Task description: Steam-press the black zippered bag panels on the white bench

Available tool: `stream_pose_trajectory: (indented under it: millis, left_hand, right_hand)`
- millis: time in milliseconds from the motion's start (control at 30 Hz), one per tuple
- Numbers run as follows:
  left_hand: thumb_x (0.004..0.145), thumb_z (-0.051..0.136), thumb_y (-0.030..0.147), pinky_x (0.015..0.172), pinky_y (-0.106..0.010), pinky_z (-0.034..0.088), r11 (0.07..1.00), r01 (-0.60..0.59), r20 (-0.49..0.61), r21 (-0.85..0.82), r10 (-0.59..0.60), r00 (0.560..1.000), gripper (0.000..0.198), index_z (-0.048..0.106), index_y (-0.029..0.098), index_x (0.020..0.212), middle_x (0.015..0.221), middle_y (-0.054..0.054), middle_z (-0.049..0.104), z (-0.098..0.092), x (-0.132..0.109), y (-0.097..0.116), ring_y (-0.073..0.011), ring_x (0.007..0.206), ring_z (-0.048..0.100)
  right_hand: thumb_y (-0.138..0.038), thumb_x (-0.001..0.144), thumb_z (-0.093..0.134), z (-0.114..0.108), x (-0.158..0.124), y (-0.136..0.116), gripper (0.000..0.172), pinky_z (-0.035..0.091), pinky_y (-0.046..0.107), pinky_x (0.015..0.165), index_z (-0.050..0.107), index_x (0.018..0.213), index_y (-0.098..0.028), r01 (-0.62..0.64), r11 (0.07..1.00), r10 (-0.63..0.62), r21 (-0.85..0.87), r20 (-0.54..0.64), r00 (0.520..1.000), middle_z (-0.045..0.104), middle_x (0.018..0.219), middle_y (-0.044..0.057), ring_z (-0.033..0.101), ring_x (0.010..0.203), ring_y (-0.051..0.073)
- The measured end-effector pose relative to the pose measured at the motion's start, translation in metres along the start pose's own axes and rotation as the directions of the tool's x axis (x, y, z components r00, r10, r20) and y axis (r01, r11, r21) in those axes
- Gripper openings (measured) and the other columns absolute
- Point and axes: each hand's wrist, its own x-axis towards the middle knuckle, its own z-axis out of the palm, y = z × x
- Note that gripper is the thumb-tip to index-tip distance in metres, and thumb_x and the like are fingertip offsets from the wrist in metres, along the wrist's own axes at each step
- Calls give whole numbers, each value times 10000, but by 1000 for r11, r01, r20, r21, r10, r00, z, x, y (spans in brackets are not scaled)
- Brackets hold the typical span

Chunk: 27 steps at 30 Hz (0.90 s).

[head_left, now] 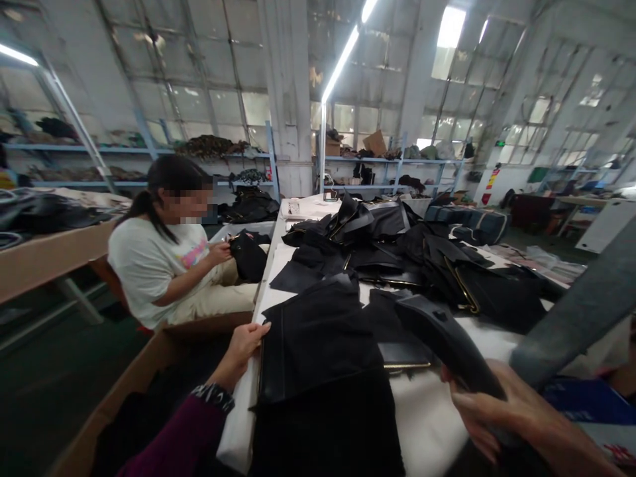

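Note:
My left hand (248,341) pinches the left edge of a black fabric piece (318,331), which lies flat on the table (427,404). In my right hand (507,404) is a black curved handheld tool (452,334), gripped by its handle. The tool's wide head is above the right side of the fabric; its exact kind is unclear. Under the head lies another black piece with a gold zipper (407,366). More black cloth hangs down at the front of the table.
A heap of black zippered pieces (387,238) covers the table's far part. At the left, a cardboard box (119,391) holds dark cloth. A seated person (163,265) handles a black piece beside the table. A grey metal post (576,318) slants at the right.

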Motion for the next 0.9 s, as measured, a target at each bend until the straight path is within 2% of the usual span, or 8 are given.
stream_pose_trajectory:
  millis: [200, 433, 500, 567, 667, 700, 800, 900]
  left_hand:
    - [663, 691, 324, 1008, -461, 331, 852, -422, 35, 309, 433, 901, 347, 618, 169, 965, 1109, -129, 612, 28, 15, 29, -331, 1154, 487]
    - [837, 591, 288, 998, -514, 358, 147, -709, 416, 690, 721, 554, 483, 519, 23, 1234, 1233, -256, 534, 92, -30, 50, -370, 1161, 486]
    - [861, 558, 282, 945, -483, 404, 164, -788, 475, 594, 719, 508, 402, 561, 53, 1192, 1149, -218, 591, 90, -75, 40, -343, 1088, 531]
    - [873, 542, 314, 795, -404, 461, 376, -828, 496, 417, 669, 554, 228, 664, 154, 982, 925, -127, 659, 86, -130, 22, -268, 863, 599]
    - [817, 598, 468, 538, -259, 406, 928, -338, 618, 159, 173, 766, 333, 650, 180, 659, 580, -32, 582, 88, -199, -8, -139, 525, 532]
    - [786, 608, 535, 464, -235, 350, 989, 12, 682, 150, -112, 723, 409, 629, 163, 615, 505, -13, 535, 93, -211, -14, -113, 446, 482]
    - [804, 487, 655, 371, -184, 274, 581, 814, 792, 30, -511, 335, 563, 627, 122, 690, 498, 9, 512, 116, -214, -15, -69, 359, 425]
    - [854, 388, 654, 343, -174, 324, 227, 961, 809, -158, -528, 258, 643, 628, 69, 740, 556, -25, 572, 138, -189, -5, -75, 366, 479]
  right_hand:
    - [-467, 752, 651, 6, 19, 7, 432, 361, 228, 424, 479, 1007, -164, -35, 999, 37, 34, -68, 997, 515, 464, -67, 448, 401, 111]
    - [-432, 771, 675, -6, 15, 26, 354, 364, 217, 400, 545, 953, -158, 11, 997, -12, 75, 23, 1000, 523, 451, -65, 448, 372, 102]
    - [-432, 769, 674, -9, 2, 30, 348, 364, 214, 407, 561, 941, -152, -21, 998, 20, 65, 18, 1000, 536, 465, -55, 452, 381, 100]
    - [-449, 757, 678, -11, -12, 36, 359, 370, 215, 411, 572, 917, -146, -73, 996, 72, 49, 14, 997, 551, 467, -42, 472, 392, 109]
    - [-470, 756, 675, -10, -26, 50, 368, 366, 212, 415, 571, 891, -144, -134, 989, 133, 63, 18, 991, 564, 472, -30, 475, 400, 108]
    - [-471, 761, 672, -9, -29, 56, 365, 356, 209, 412, 567, 882, -143, -150, 985, 148, 82, 27, 989, 559, 470, -31, 464, 397, 102]
    - [-464, 776, 666, -6, -34, 72, 370, 345, 208, 404, 546, 907, -139, -193, 972, 192, 136, 21, 981, 540, 463, -43, 445, 386, 93]
    - [-476, 766, 672, -5, -37, 81, 411, 366, 213, 400, 526, 947, -136, -199, 971, 202, 135, -10, 979, 520, 464, -56, 454, 385, 98]
